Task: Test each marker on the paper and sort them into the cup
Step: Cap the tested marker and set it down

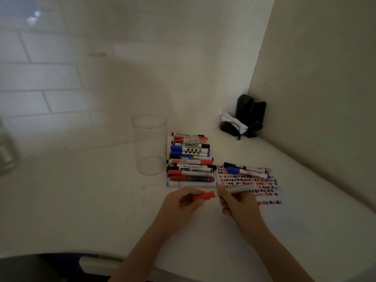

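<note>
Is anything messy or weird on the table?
Nothing looks spilled or broken. The markers lie in a tidy stack beside the empty clear cup, and two more rest on the paper. The only untidy bit is a crumpled white scrap with dark gadgets in the corner.

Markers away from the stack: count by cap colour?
Red-cap marker: 1, gripped by left hand and right hand
Blue-cap marker: 1, on the paper
Black-cap marker: 1, on the paper
Total: 3
</note>
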### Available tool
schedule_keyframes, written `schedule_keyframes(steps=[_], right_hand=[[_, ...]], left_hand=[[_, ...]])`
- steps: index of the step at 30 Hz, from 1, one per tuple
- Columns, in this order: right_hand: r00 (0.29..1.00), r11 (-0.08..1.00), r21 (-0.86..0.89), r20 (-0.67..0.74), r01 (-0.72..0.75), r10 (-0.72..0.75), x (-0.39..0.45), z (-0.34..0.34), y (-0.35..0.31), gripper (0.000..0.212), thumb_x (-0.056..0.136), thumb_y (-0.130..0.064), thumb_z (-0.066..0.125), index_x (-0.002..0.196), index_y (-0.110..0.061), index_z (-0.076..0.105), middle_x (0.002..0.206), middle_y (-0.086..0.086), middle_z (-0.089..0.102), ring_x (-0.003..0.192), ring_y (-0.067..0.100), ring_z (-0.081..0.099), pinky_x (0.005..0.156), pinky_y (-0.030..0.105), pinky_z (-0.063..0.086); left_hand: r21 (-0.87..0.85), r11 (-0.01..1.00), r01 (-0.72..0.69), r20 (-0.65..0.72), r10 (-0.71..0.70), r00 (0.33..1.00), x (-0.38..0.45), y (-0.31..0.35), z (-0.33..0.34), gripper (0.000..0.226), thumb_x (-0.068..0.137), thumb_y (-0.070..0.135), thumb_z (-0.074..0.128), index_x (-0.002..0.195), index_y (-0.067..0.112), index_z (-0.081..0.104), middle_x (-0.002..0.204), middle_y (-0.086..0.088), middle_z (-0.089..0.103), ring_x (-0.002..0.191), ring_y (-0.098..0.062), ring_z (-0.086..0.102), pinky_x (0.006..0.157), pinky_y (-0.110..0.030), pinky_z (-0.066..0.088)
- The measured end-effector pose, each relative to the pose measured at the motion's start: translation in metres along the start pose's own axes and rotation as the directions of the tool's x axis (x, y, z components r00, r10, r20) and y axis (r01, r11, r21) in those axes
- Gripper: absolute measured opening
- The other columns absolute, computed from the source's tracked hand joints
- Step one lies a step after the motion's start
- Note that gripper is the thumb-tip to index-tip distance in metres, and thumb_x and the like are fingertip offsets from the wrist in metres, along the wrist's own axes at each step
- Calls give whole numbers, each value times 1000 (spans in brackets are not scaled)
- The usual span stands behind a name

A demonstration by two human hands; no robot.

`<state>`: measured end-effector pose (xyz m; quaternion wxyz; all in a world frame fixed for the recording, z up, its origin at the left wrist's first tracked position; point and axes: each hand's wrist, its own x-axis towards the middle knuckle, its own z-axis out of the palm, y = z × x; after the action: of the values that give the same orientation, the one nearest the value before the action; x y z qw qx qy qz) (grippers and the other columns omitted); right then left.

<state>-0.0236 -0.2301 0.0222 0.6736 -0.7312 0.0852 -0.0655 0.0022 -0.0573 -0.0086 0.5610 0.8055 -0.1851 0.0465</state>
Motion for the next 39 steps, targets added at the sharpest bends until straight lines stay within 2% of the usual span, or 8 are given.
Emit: schedule_keyframes(steps=[10, 15, 21, 24, 28, 31, 35, 39], right_hand=[[995, 994, 65, 68, -82, 78, 1, 19, 3, 23, 85, -26, 68, 81, -3, 67, 63, 4, 65, 55, 10, 59, 55, 19, 49], [990, 986, 102, 62, -133, 128, -6, 22, 2, 27, 83, -30, 69, 82, -4, 69, 67, 8, 66, 59, 13, 60, 57, 22, 50], [979, 956, 214, 100, -198, 180, -9, 11, -26, 37, 76, -41, 72, 93, -7, 70, 73, 4, 65, 66, 15, 59, 60, 25, 50], [985, 992, 70, 142, -110, 99, -10, 1, -28, 28, 79, -31, 70, 98, -10, 69, 84, 7, 69, 74, 17, 66, 65, 24, 54], [965, 980, -168, 255, 103, -58, -18, 25, -24, 10, 84, -24, 69, 93, -21, 69, 86, -2, 73, 80, 10, 69, 71, 21, 57], [939, 910, -307, 286, 278, -191, -14, 53, -21, 11, 85, -29, 68, 95, -26, 67, 85, -9, 70, 77, -1, 65, 68, 14, 53], [921, 883, -306, 275, 355, -275, -4, 86, -25, 13, 85, -30, 68, 97, -25, 66, 86, -11, 69, 76, -4, 64, 66, 10, 50], [910, 855, -325, 240, 404, -339, 7, 89, -33, 8, 85, -31, 68, 92, -31, 64, 85, -15, 69, 79, -5, 64, 71, 10, 52]], left_hand=[[-61, 998, 16, -65, -20, 998, 3, -10, -2, 18, 85, 13, 69, 99, 25, 69, 94, 7, 71, 88, -3, 66, 82, -17, 52], [-32, 999, 6, -39, -7, 999, 2, -5, -3, 19, 85, 12, 69, 99, 26, 69, 95, 12, 70, 90, 1, 65, 82, -14, 50], [-224, 971, 82, -62, -98, 993, -8, 9, -19, 23, 86, 7, 66, 99, 26, 69, 92, 10, 71, 88, 0, 65, 75, -12, 49], [-398, 912, 96, -160, -172, 972, -15, 15, -33, 24, 87, 7, 64, 103, 25, 70, 95, 9, 73, 89, -6, 67, 74, -14, 51], [-579, 815, -42, -343, -196, 918, -13, 32, -42, 26, 90, 4, 59, 115, 9, 62, 102, -5, 72, 95, -17, 69, 81, -27, 56], [-492, 862, -122, -459, -138, 878, -10, 40, -49, 24, 90, 3, 59, 113, 11, 62, 102, -7, 70, 94, -17, 69, 79, -28, 57], [-355, 924, -144, -539, -76, 839, -4, 44, -69, 31, 84, 0, 67, 109, 18, 62, 91, -2, 72, 87, -14, 70, 73, -18, 53], [-275, 932, -236, -657, -3, 754, 18, 65, -117, 29, 83, 1, 70, 103, 20, 63, 88, -3, 73, 85, -16, 70, 79, -28, 55]])
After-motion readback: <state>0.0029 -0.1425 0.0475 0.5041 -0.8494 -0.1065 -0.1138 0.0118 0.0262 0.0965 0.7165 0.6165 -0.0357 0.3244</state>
